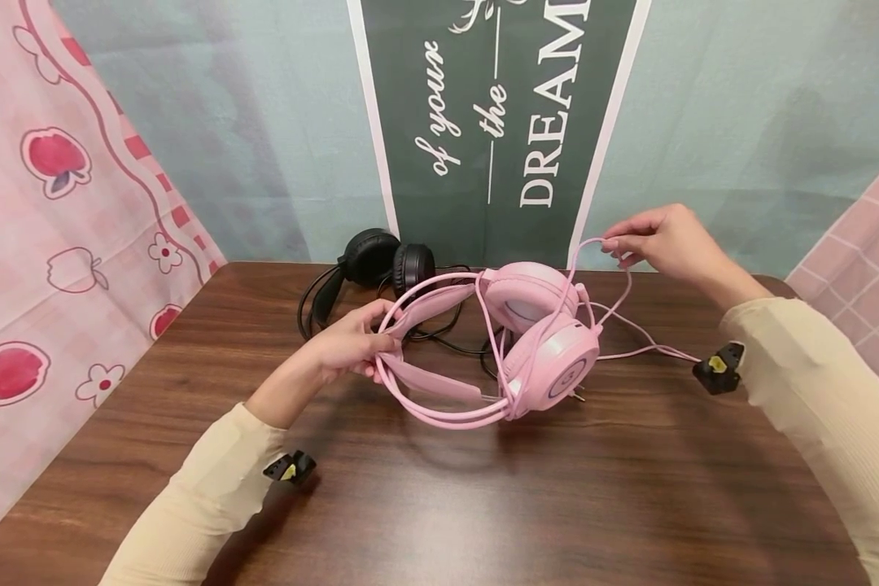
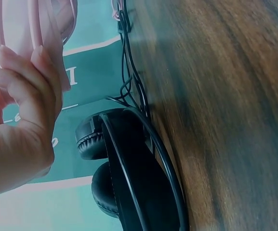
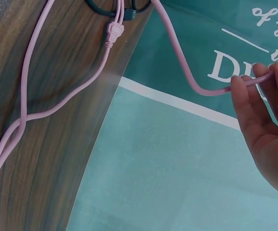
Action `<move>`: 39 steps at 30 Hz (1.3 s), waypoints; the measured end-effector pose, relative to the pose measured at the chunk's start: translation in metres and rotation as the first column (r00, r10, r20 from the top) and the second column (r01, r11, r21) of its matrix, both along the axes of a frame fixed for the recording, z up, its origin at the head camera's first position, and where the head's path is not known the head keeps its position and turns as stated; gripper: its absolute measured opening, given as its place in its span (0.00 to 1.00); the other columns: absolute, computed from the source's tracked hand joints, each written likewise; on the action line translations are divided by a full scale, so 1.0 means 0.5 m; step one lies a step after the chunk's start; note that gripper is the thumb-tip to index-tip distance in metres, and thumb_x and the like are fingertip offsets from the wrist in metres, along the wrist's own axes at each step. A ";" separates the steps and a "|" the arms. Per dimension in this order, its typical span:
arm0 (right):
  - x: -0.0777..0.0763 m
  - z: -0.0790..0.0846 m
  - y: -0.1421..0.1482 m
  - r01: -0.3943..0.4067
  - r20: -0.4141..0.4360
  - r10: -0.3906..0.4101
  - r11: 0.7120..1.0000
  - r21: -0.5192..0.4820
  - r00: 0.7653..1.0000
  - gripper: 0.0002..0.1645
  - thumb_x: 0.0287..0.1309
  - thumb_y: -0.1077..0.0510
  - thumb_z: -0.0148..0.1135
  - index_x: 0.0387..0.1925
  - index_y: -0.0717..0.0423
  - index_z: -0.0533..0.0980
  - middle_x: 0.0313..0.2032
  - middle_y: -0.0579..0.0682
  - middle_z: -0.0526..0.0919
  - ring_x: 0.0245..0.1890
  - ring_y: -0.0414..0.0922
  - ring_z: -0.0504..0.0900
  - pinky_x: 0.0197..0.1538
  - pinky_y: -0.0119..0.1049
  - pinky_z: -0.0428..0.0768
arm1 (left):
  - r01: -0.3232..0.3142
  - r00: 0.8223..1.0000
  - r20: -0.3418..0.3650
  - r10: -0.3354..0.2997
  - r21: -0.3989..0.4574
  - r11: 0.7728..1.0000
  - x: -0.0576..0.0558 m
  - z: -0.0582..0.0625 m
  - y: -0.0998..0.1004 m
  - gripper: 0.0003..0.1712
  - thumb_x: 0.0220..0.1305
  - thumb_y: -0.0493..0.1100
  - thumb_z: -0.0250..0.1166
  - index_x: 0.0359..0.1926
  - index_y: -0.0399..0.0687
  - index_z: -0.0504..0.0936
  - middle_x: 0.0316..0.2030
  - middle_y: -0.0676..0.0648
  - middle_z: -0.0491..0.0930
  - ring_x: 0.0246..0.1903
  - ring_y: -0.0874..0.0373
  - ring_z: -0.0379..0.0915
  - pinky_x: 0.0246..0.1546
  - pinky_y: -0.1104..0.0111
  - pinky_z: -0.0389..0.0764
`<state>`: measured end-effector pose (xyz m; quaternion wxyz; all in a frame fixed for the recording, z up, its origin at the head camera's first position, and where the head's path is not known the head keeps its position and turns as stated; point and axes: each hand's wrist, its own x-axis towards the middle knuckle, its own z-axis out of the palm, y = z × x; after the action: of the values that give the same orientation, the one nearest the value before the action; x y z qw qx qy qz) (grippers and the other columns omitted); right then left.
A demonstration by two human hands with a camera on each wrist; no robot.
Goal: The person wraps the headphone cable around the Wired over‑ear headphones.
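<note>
In the head view a pink headset [image 1: 549, 370] is held up over the table, tilted, its ear cups to the right. My left hand [image 1: 352, 340] grips its headband, thumb on one side and fingers on the other. Off to the right, my right hand [image 1: 662, 242] pinches the headset's pink cable [image 3: 208, 91] between thumb and fingertips, lifting a loop of it. Part of the cable is wrapped around the headband and one ear cup. Further cable lies on the table, with a pink splitter [image 3: 114, 32] visible in the right wrist view.
Behind my left hand, a black headset [image 1: 372, 259] lies near the table's back edge, its black cable [image 2: 129, 62] trailing right. The wooden table [image 1: 439, 505] meets a green lettered backdrop [image 1: 483, 163]. A pink patterned curtain [image 1: 59, 228] hangs on the left.
</note>
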<state>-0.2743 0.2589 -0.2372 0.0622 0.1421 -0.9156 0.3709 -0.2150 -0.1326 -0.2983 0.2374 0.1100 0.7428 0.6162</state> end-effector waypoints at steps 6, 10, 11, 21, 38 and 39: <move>0.000 0.009 -0.013 0.020 -0.093 -0.018 1.000 0.021 0.995 0.14 0.53 0.61 0.64 0.38 0.68 0.80 0.19 0.46 0.81 0.19 0.37 0.79 0.21 0.26 0.74 | 0.021 1.000 0.010 -0.021 -0.003 1.000 0.000 -0.001 0.011 0.18 0.56 0.27 0.51 0.47 0.40 0.61 0.21 0.44 0.75 0.10 0.61 0.70 0.08 0.78 0.69; -0.001 0.019 -0.025 0.022 -0.160 -0.017 0.999 0.034 0.987 0.11 0.51 0.62 0.65 0.36 0.66 0.81 0.17 0.43 0.80 0.18 0.35 0.77 0.20 0.24 0.71 | 0.038 0.999 0.014 -0.038 0.000 0.999 -0.001 0.000 0.021 0.18 0.57 0.27 0.52 0.48 0.40 0.61 0.22 0.44 0.75 0.10 0.61 0.70 0.08 0.77 0.69; -0.002 0.021 -0.029 0.023 -0.172 -0.015 0.999 0.042 0.985 0.11 0.51 0.62 0.66 0.35 0.66 0.81 0.16 0.42 0.79 0.18 0.34 0.77 0.21 0.24 0.70 | 0.043 0.999 0.014 -0.043 0.001 0.999 -0.001 0.000 0.023 0.18 0.57 0.27 0.52 0.48 0.40 0.61 0.21 0.44 0.75 0.10 0.61 0.70 0.08 0.77 0.69; -0.008 0.048 -0.071 -0.020 -0.165 0.040 0.992 0.124 0.985 0.09 0.51 0.60 0.66 0.35 0.62 0.83 0.21 0.51 0.81 0.18 0.37 0.78 0.18 0.25 0.69 | 0.096 0.995 0.006 -0.096 0.003 0.995 -0.001 0.000 0.047 0.18 0.56 0.27 0.52 0.48 0.39 0.61 0.19 0.44 0.75 0.09 0.62 0.68 0.08 0.76 0.69; -0.014 0.027 -0.092 -0.190 -0.067 0.207 0.961 0.199 0.976 0.04 0.51 0.62 0.65 0.30 0.59 0.83 0.17 0.48 0.79 0.16 0.41 0.77 0.19 0.26 0.73 | 0.191 0.975 -0.108 -0.194 -0.035 0.981 0.006 0.011 0.069 0.19 0.56 0.27 0.52 0.49 0.39 0.63 0.17 0.43 0.74 0.08 0.61 0.67 0.08 0.74 0.71; -0.014 0.025 -0.090 -0.198 -0.055 0.213 0.959 0.202 0.976 0.04 0.52 0.62 0.65 0.30 0.59 0.83 0.17 0.48 0.79 0.16 0.41 0.76 0.19 0.27 0.74 | 0.191 0.974 -0.118 -0.194 -0.036 0.981 0.006 0.011 0.069 0.18 0.56 0.27 0.52 0.49 0.39 0.64 0.17 0.43 0.74 0.08 0.61 0.67 0.07 0.74 0.71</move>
<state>-0.2813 0.2139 -0.2246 0.0438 0.2559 -0.9249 0.2778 -0.2118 -0.0981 -0.2930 0.2517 0.2157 0.7493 0.5734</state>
